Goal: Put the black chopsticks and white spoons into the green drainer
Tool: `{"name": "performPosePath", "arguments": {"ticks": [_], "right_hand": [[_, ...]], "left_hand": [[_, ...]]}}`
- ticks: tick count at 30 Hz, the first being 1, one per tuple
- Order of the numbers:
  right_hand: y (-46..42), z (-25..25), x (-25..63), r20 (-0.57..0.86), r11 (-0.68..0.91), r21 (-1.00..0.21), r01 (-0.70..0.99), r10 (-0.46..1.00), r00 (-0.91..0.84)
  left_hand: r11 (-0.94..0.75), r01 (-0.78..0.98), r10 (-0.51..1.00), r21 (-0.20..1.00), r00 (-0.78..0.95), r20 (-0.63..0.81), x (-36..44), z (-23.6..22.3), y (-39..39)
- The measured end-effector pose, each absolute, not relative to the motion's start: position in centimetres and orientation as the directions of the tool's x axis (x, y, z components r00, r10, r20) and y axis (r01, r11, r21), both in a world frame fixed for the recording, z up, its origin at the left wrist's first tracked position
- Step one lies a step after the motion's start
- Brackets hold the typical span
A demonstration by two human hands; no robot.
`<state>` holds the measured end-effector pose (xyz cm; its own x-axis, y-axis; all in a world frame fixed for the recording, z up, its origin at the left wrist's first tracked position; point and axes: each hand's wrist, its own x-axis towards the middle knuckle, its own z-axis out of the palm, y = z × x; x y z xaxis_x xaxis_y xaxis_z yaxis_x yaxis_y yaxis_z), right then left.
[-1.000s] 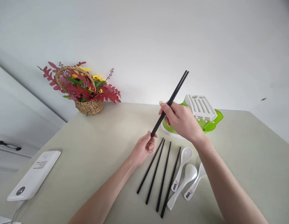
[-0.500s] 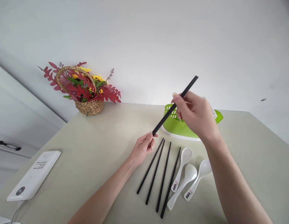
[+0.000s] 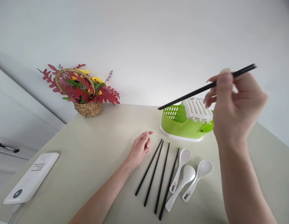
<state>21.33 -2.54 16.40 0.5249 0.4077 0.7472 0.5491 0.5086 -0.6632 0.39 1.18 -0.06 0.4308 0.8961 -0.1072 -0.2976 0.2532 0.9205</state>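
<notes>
My right hand (image 3: 237, 99) grips a pair of black chopsticks (image 3: 193, 92) side by side, raised in front of the wall. Their lower ends point left, just above the green and white cutlery holder (image 3: 181, 128). Low over the table, my left hand (image 3: 140, 145) has its fingers curled with nothing in them. To the right of that hand lie several loose black chopsticks (image 3: 162, 179). Beside them are three white spoons: one at the back (image 3: 185, 155), one in the middle (image 3: 188, 174) and one on the right (image 3: 204, 168).
A wicker basket (image 3: 88, 109) of red leaves and yellow flowers stands at the back left. At the table's left edge lies a white device (image 3: 31, 179) with a cable. Behind the table (image 3: 88, 149) rises a pale wall; a cabinet with a black handle (image 3: 6, 147) is at left.
The chopsticks have left my left hand's fingers. My right hand has carried them up and right, turning them flatter. The cutlery holder is now more visible.
</notes>
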Motion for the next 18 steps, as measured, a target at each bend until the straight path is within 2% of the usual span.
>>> {"name": "performPosePath", "arguments": {"ticks": [3, 6, 11, 15, 18], "right_hand": [[-2.7, 16.5, 22.1, 0.788, 0.467, -0.612, 0.638, 0.289, 0.544], [-2.3, 16.1, 22.9, 0.807, 0.373, -0.591, 0.716, 0.275, 0.523], [-0.5, 14.7, 23.9, 0.819, 0.284, -0.532, 0.798, 0.412, 0.399], [0.9, 13.4, 24.8, 0.760, 0.240, -0.508, 0.827, 0.576, 0.300], [1.5, 12.6, 25.3, 0.716, 0.199, -0.493, 0.847, 0.646, 0.265]], "left_hand": [[0.264, -0.289, 0.891, 0.920, 0.439, -0.117, 0.4, 0.1, 1.1], [0.255, -0.282, 0.889, 0.925, 0.445, -0.110, 0.5, 0.3, 1.0], [0.243, -0.262, 0.890, 0.934, 0.442, -0.107, 0.6, 0.5, 0.8], [0.222, -0.231, 0.886, 0.947, 0.454, -0.097, 0.7, 0.6, 0.7], [0.217, -0.208, 0.881, 0.954, 0.464, -0.099, 0.8, 0.8, 0.6]]}}
